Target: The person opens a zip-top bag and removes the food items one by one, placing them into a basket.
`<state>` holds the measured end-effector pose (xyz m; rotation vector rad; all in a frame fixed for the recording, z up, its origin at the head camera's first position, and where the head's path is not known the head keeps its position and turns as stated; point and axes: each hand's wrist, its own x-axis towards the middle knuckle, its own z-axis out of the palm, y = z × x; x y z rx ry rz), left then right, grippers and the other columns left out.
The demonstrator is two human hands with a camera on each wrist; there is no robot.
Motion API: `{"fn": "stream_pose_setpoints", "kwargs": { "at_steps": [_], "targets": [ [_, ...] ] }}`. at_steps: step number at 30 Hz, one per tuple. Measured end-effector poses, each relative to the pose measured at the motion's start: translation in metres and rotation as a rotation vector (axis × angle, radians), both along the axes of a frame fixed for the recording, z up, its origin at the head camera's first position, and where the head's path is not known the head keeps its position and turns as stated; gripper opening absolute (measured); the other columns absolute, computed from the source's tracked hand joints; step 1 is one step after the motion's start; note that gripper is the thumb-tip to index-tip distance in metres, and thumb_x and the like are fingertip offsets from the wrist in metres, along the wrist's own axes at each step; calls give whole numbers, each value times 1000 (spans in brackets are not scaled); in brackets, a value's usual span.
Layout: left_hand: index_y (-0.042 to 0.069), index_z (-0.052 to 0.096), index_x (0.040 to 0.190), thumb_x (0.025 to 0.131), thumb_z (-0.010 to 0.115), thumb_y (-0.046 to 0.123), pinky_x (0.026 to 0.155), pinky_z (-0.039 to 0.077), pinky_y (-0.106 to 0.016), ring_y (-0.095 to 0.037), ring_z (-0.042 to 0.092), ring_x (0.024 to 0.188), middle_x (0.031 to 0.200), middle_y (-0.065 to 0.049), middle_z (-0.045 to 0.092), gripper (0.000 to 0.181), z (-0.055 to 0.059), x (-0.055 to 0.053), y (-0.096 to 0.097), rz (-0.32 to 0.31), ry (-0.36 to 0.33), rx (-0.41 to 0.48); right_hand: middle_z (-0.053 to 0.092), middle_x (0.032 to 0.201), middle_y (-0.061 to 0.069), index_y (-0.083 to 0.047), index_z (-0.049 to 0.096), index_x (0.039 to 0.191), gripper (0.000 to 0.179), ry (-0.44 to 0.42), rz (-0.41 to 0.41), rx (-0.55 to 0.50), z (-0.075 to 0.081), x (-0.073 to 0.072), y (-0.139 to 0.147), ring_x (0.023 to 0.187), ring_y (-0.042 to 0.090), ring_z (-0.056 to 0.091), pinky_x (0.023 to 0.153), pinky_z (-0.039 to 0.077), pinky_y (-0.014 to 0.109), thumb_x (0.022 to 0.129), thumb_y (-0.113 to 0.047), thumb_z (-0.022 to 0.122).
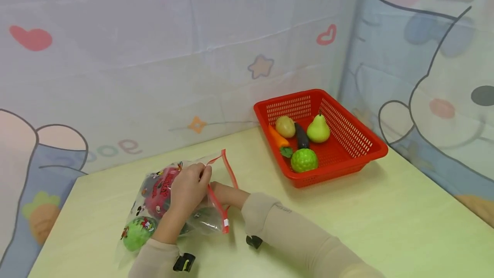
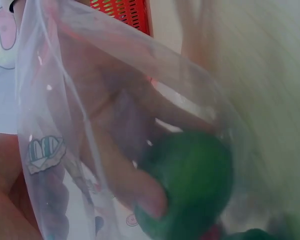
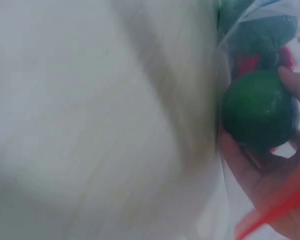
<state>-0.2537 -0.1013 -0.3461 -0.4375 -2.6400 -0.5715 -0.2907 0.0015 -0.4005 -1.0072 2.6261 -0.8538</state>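
A clear zip bag (image 1: pixel 208 222) with a red zip edge and cartoon prints lies on the table, holding a green striped ball-like fruit (image 1: pixel 140 231) and a pinkish-red item (image 1: pixel 159 196). My left hand (image 1: pixel 189 188) pinches the bag's upper side near its mouth. My right hand (image 1: pixel 224 195) reaches through the opening. Inside, its thumb and fingers grip a round, dark green toy fruit (image 3: pixel 260 110), also seen through the plastic in the left wrist view. Other green and red items lie beyond it in the right wrist view.
A red plastic basket (image 1: pixel 347 162) stands right of the bag. In it lie a carrot (image 1: pixel 278 137), a potato-like piece (image 1: pixel 285 126), an eggplant (image 1: pixel 302 136), a pear (image 1: pixel 318 130) and a bumpy green fruit (image 1: pixel 304 160). A printed curtain (image 1: pixel 154 76) hangs behind the table.
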Motion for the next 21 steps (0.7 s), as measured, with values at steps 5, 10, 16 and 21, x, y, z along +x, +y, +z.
{"fn": "stream_pose_setpoints", "kwargs": {
  "at_steps": [5,10,16,21],
  "targets": [
    [13,44,58,93,49,24,44,26,-26,-13,34,47,51,0,39,37,2,1,0,0,-48,8,53,74,-1,-7,59,102,25,94,-85,134,6,7,19,63,8,44,58,36,18,85,-25,60],
    [13,45,59,94,48,24,43,26,-26,-13,34,45,51,0,40,37,3,3,-2,-3,-62,2,58,105,4,-22,40,135,60,175,-144,238,27,27,57,83,13,53,70,44,23,83,-38,64],
    [13,43,57,93,48,23,43,24,-26,-13,32,45,50,1,38,38,5,2,-2,-9,-38,-1,55,114,1,-25,39,137,64,191,-134,210,68,51,116,92,13,53,75,45,26,81,-42,65],
    [13,42,57,93,48,24,43,23,-26,-13,31,46,50,1,36,39,3,1,1,-9,-55,4,46,127,3,-27,35,139,65,230,-207,160,99,56,160,100,18,53,79,47,33,82,-40,64]
  ]
}}
